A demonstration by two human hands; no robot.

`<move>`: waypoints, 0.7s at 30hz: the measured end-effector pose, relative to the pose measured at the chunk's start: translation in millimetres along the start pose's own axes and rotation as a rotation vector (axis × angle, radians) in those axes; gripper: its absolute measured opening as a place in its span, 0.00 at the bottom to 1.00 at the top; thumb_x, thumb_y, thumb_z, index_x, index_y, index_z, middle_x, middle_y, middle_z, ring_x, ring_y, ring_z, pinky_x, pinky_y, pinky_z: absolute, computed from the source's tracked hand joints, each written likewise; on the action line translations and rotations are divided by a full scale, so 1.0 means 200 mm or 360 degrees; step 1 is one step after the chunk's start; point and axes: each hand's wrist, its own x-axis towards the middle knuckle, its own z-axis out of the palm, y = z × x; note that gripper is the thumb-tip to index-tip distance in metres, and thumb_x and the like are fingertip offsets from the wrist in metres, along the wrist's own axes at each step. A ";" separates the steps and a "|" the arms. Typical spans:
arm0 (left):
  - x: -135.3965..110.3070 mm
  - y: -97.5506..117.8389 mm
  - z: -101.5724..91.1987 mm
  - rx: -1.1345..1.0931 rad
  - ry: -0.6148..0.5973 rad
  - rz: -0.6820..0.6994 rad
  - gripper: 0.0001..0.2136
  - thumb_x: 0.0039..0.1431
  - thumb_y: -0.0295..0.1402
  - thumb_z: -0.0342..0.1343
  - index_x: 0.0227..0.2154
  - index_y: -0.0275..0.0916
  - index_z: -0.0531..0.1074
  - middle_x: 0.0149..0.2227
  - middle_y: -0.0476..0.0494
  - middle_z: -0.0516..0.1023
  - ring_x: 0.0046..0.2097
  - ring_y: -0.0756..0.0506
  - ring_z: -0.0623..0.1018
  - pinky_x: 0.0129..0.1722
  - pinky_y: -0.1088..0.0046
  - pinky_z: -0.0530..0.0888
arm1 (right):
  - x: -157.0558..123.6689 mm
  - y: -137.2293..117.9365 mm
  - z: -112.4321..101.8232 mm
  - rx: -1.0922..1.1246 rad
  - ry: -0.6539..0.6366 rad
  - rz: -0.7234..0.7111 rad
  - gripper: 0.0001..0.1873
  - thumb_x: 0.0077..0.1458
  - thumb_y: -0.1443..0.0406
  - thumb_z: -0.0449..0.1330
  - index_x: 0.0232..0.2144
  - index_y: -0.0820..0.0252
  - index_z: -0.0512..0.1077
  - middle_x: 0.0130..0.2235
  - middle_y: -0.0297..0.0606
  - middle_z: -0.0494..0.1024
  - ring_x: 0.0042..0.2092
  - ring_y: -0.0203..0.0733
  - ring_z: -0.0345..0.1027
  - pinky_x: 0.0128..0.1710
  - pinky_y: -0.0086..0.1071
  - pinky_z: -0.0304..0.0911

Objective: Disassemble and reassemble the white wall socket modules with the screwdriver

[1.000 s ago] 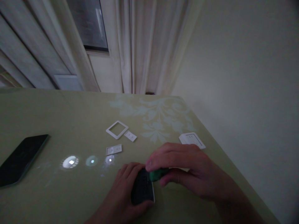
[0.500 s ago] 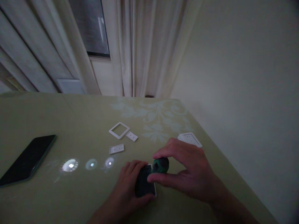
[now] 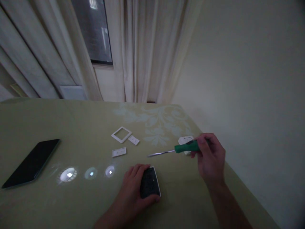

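Observation:
My left hand (image 3: 133, 187) rests on the green tablecloth and grips a dark socket module (image 3: 149, 183) with a white edge, holding it flat. My right hand (image 3: 211, 156) is raised to the right and closed round the green handle of a screwdriver (image 3: 175, 149), whose metal shaft points left, level above the table. A white socket plate (image 3: 184, 140) lies just behind the screwdriver handle, partly hidden by it.
A white square frame (image 3: 121, 134) and two small white rectangular covers (image 3: 133, 140) (image 3: 118, 152) lie in the middle of the table (image 3: 71, 127). A black phone (image 3: 32, 163) lies at the left. Curtains and a window stand behind; a wall runs along the right.
My right hand has lifted the screwdriver off the dark module and swung it right, shaft now level. The left hand stays on the module.

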 end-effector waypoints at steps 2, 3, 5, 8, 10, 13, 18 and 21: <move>0.00 -0.02 -0.02 -0.0100 -0.0002 -0.0021 0.34 0.58 0.45 0.71 0.65 0.47 0.70 0.65 0.35 0.75 0.65 0.28 0.74 0.65 0.42 0.72 | -0.02 0.10 0.00 0.0095 -0.0007 0.0263 0.26 0.46 0.49 0.80 0.30 0.57 0.73 0.31 0.30 0.81 0.23 0.31 0.72 0.20 0.22 0.68; 0.01 -0.04 -0.04 -0.0124 0.0029 -0.0028 0.30 0.63 0.46 0.66 0.66 0.47 0.69 0.66 0.36 0.75 0.65 0.30 0.75 0.64 0.43 0.74 | -0.04 0.15 0.01 0.0109 -0.0046 0.0388 0.26 0.45 0.51 0.82 0.29 0.58 0.72 0.29 0.31 0.81 0.23 0.33 0.75 0.21 0.23 0.70; 0.04 -0.12 -0.11 -0.0042 0.0212 -0.0032 0.23 0.72 0.47 0.55 0.65 0.48 0.69 0.65 0.38 0.76 0.65 0.34 0.76 0.64 0.45 0.75 | -0.08 0.25 0.03 0.0141 -0.0127 0.0630 0.27 0.43 0.52 0.82 0.29 0.59 0.72 0.27 0.32 0.80 0.23 0.36 0.76 0.20 0.23 0.70; 0.09 -0.28 -0.22 0.0464 0.0629 0.0020 0.22 0.73 0.46 0.50 0.63 0.42 0.72 0.65 0.34 0.77 0.67 0.31 0.74 0.67 0.40 0.70 | -0.15 0.34 0.06 0.0188 -0.0232 0.0889 0.27 0.45 0.49 0.80 0.36 0.60 0.75 0.30 0.39 0.84 0.23 0.38 0.76 0.19 0.25 0.69; 0.12 -0.36 -0.28 0.0799 0.0699 -0.0046 0.24 0.73 0.44 0.47 0.65 0.37 0.71 0.67 0.30 0.75 0.69 0.26 0.71 0.66 0.35 0.68 | -0.18 0.36 0.06 0.0211 -0.0281 0.0999 0.29 0.48 0.48 0.79 0.42 0.60 0.75 0.33 0.42 0.86 0.23 0.38 0.77 0.19 0.25 0.69; 0.12 -0.40 -0.31 0.0977 0.0504 -0.0107 0.21 0.76 0.41 0.44 0.60 0.40 0.76 0.61 0.33 0.80 0.61 0.29 0.78 0.59 0.42 0.76 | -0.21 0.37 0.06 0.0262 -0.0306 0.1109 0.31 0.50 0.47 0.78 0.46 0.59 0.73 0.34 0.43 0.87 0.23 0.36 0.76 0.20 0.22 0.67; 0.08 -0.38 -0.29 0.1112 0.0301 0.0036 0.24 0.67 0.23 0.45 0.61 0.42 0.76 0.53 0.34 0.82 0.53 0.32 0.81 0.51 0.53 0.79 | -0.22 0.36 0.06 0.0307 -0.0171 0.1051 0.29 0.51 0.49 0.78 0.44 0.57 0.72 0.35 0.40 0.87 0.24 0.34 0.75 0.21 0.21 0.63; 0.07 -0.37 -0.28 0.0931 0.0358 0.0025 0.23 0.66 0.23 0.45 0.57 0.40 0.77 0.50 0.34 0.84 0.53 0.32 0.82 0.52 0.52 0.80 | -0.22 0.35 0.06 0.0287 -0.0156 0.1019 0.28 0.52 0.49 0.77 0.44 0.56 0.72 0.35 0.39 0.87 0.24 0.35 0.75 0.21 0.22 0.62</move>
